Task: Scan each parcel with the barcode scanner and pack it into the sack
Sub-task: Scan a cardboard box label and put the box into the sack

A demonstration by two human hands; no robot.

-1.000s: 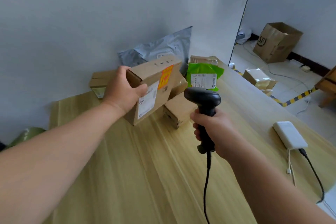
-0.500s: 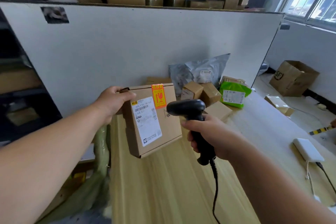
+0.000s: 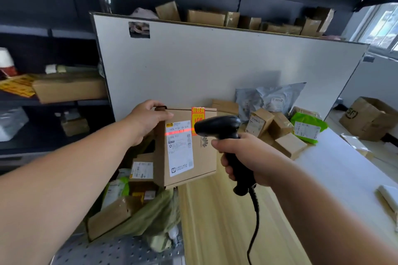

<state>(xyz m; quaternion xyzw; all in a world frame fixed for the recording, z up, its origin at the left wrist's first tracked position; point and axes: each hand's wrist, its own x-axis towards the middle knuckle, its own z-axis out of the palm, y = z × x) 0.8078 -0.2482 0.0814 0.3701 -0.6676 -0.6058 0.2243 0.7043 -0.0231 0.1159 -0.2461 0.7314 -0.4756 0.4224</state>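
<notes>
My left hand [image 3: 148,117] grips the top left corner of a brown cardboard parcel [image 3: 204,157] and holds it upright in the air, over the table's left edge. Its white shipping label [image 3: 179,153] faces me, with an orange sticker above it. My right hand [image 3: 243,156] grips the handle of the black barcode scanner [image 3: 217,127], whose head points at the label from the right. A red scan line lies across the label's top. Below the parcel, the green sack [image 3: 150,219] stands open beside the table with several parcels inside.
More parcels are piled at the table's back: small brown boxes [image 3: 277,129], a grey mailer bag [image 3: 273,99] and a green bag [image 3: 308,127]. A white partition [image 3: 215,66] stands behind them. Dark shelves with boxes fill the left. The scanner cable [image 3: 254,226] hangs over the wooden table [image 3: 226,221].
The parcel has been lifted off the pile and carried left over the sack, its label turned toward me. The scanner now casts a red line on the label. My view has risen.
</notes>
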